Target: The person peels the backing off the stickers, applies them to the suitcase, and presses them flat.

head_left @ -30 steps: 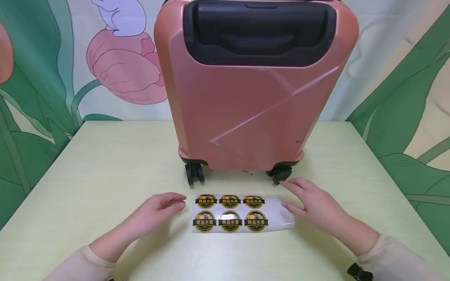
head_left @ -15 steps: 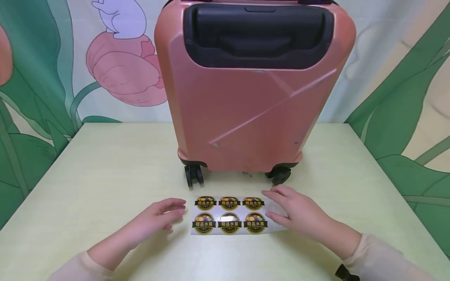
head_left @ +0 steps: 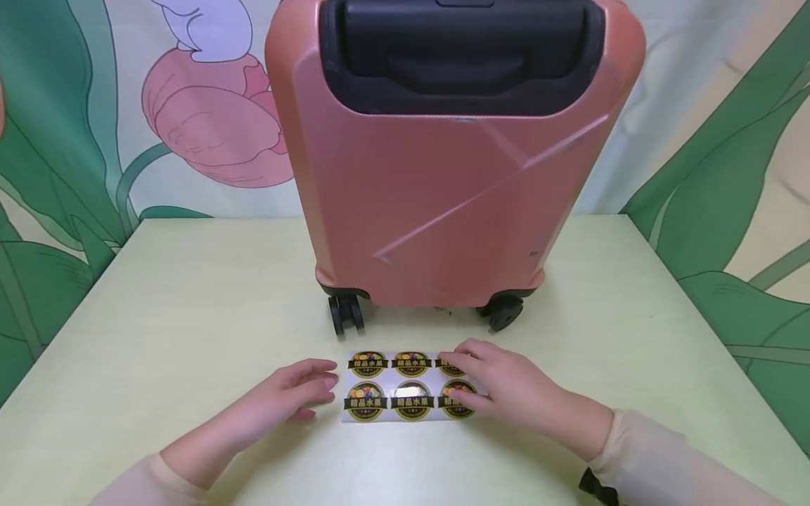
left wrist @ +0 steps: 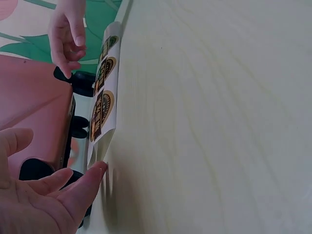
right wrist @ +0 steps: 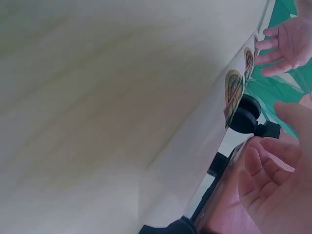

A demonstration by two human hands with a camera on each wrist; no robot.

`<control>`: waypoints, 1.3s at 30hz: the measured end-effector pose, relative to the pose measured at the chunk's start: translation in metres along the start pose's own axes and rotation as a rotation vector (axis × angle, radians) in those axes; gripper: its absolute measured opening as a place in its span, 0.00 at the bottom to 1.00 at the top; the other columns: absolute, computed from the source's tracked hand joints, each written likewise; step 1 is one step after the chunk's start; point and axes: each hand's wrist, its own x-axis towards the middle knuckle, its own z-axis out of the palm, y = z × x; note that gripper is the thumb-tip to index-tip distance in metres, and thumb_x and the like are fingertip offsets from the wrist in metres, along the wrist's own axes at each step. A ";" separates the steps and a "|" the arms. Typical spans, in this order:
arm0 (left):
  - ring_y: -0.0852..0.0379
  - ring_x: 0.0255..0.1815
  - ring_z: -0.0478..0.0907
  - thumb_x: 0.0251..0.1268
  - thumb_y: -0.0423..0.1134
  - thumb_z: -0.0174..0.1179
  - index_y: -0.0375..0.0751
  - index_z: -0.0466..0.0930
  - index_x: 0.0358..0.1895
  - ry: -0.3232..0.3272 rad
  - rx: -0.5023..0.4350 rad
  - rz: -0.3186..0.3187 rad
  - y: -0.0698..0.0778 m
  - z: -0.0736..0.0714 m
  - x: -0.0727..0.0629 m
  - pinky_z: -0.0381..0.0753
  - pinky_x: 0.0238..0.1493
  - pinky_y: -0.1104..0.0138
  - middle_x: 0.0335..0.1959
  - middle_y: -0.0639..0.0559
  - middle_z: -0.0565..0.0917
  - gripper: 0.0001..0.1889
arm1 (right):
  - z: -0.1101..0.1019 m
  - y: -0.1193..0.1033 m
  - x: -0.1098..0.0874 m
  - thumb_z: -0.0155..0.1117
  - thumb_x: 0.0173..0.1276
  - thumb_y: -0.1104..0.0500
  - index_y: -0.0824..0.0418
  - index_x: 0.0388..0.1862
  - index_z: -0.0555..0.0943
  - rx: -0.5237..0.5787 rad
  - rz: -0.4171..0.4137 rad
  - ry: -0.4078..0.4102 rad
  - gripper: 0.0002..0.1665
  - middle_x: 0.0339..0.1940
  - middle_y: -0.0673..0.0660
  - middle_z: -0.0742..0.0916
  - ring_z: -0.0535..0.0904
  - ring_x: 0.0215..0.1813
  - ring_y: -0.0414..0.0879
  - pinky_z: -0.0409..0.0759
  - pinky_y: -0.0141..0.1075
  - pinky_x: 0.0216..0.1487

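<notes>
A white sheet of round stickers (head_left: 411, 400), black and gold with fruit pictures and Chinese lettering, lies on the table in front of the suitcase. Beside its left edge is my left hand (head_left: 286, 393), fingers loosely bent and holding nothing; in the left wrist view a fingertip (left wrist: 100, 166) is close to the sheet's raised corner, and I cannot tell whether it touches. Over the right end of the sheet hovers my right hand (head_left: 506, 386), its relaxed fingers hiding part of the right-hand stickers. Nothing is in its grip in the right wrist view, where the sheet (right wrist: 195, 146) runs alongside.
An upright pink suitcase (head_left: 443, 204) with a black handle recess (head_left: 465, 56) stands just behind the sheet. Its black wheels (head_left: 504, 313) rest on the pale wooden table (head_left: 209, 295). A printed curtain (head_left: 202, 140) with leaves and a flower hangs behind.
My right hand has moved left, from the sheet's right end to over the right-hand stickers. The left hand stays nearly in place by the left edge. The head view has shifted slightly.
</notes>
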 end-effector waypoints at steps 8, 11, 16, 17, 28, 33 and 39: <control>0.44 0.58 0.73 0.68 0.49 0.52 0.32 0.61 0.66 0.015 -0.036 -0.040 -0.001 0.004 0.004 0.75 0.50 0.55 0.64 0.36 0.67 0.31 | 0.006 -0.004 0.005 0.65 0.61 0.50 0.61 0.58 0.76 -0.002 -0.041 -0.038 0.28 0.46 0.51 0.80 0.75 0.38 0.38 0.77 0.35 0.37; 0.44 0.57 0.74 0.68 0.49 0.52 0.33 0.61 0.66 0.016 -0.045 -0.050 -0.001 0.004 0.004 0.75 0.51 0.56 0.64 0.37 0.67 0.30 | 0.006 -0.007 0.007 0.65 0.61 0.49 0.60 0.59 0.75 -0.008 -0.046 -0.051 0.29 0.47 0.51 0.80 0.75 0.38 0.39 0.77 0.35 0.37; 0.45 0.56 0.75 0.68 0.49 0.51 0.33 0.61 0.66 0.022 -0.056 -0.069 -0.002 0.004 0.003 0.76 0.51 0.56 0.64 0.38 0.68 0.30 | 0.006 -0.012 0.009 0.64 0.63 0.49 0.60 0.60 0.75 0.014 -0.055 -0.062 0.29 0.47 0.51 0.79 0.76 0.39 0.40 0.77 0.35 0.39; 0.45 0.56 0.75 0.68 0.49 0.51 0.33 0.60 0.66 0.023 -0.057 -0.068 -0.002 0.004 0.003 0.76 0.50 0.56 0.64 0.38 0.68 0.30 | 0.006 -0.013 0.010 0.64 0.63 0.49 0.60 0.60 0.75 0.015 -0.055 -0.065 0.29 0.47 0.51 0.79 0.75 0.39 0.40 0.77 0.35 0.39; 0.44 0.55 0.75 0.69 0.46 0.51 0.31 0.57 0.67 0.026 -0.142 -0.054 -0.004 0.010 0.010 0.76 0.50 0.58 0.60 0.35 0.72 0.31 | 0.009 -0.021 0.017 0.65 0.62 0.48 0.57 0.61 0.74 0.062 -0.026 -0.138 0.29 0.44 0.49 0.78 0.71 0.33 0.36 0.74 0.30 0.34; 0.44 0.54 0.76 0.68 0.45 0.51 0.31 0.54 0.68 0.036 -0.199 -0.053 -0.005 0.012 0.011 0.77 0.48 0.59 0.60 0.33 0.71 0.32 | 0.010 -0.026 0.020 0.64 0.62 0.46 0.55 0.62 0.74 0.109 0.009 -0.185 0.30 0.45 0.49 0.78 0.71 0.34 0.36 0.74 0.30 0.34; 0.46 0.52 0.76 0.68 0.45 0.53 0.33 0.53 0.69 0.054 -0.268 -0.067 -0.002 0.013 0.011 0.78 0.46 0.60 0.60 0.33 0.70 0.33 | 0.014 -0.029 0.022 0.66 0.61 0.47 0.55 0.59 0.76 0.160 -0.006 -0.175 0.29 0.45 0.49 0.78 0.70 0.31 0.34 0.73 0.30 0.35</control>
